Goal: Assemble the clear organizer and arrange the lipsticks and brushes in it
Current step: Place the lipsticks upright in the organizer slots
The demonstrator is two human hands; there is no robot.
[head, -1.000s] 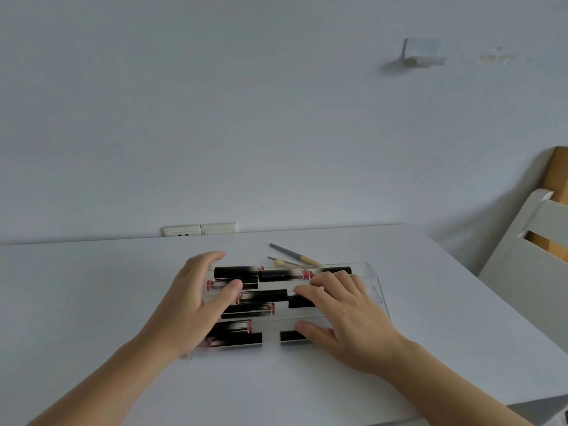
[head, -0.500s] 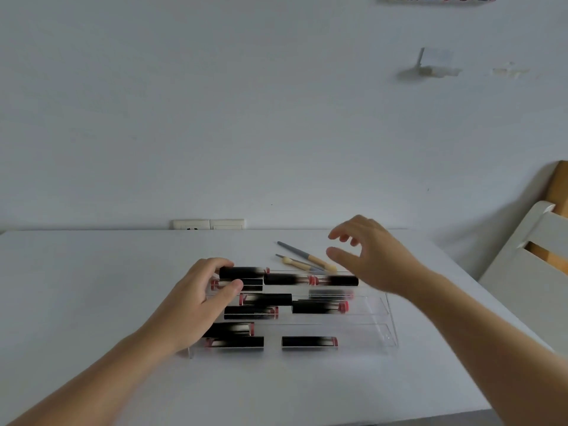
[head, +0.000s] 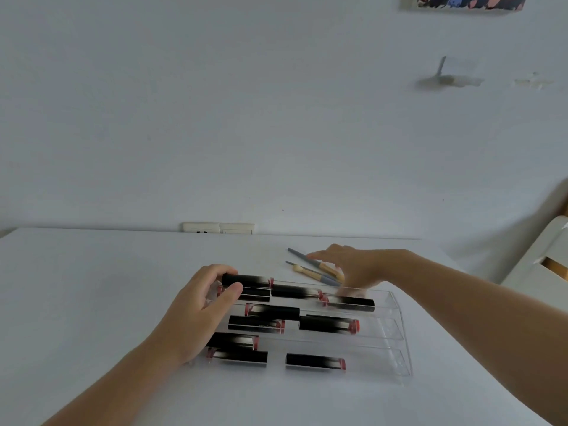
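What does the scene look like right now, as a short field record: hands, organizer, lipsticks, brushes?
left hand: grips the left end of the clear organizer, fingers curled over the back-left lipstick
right hand: open, reaching over the brushes
clear organizer: on the white table, three tiers
lipsticks: black tubes lying sideways on every tier
brushes: two, on the table behind the organizer, not yet inside

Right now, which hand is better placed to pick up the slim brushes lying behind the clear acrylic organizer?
Right. The right hand hovers open directly over the slim grey and wooden-handled brushes on the white table. The left hand is occupied at the clear acrylic organizer's far-left end, fingers on a black lipstick tube.
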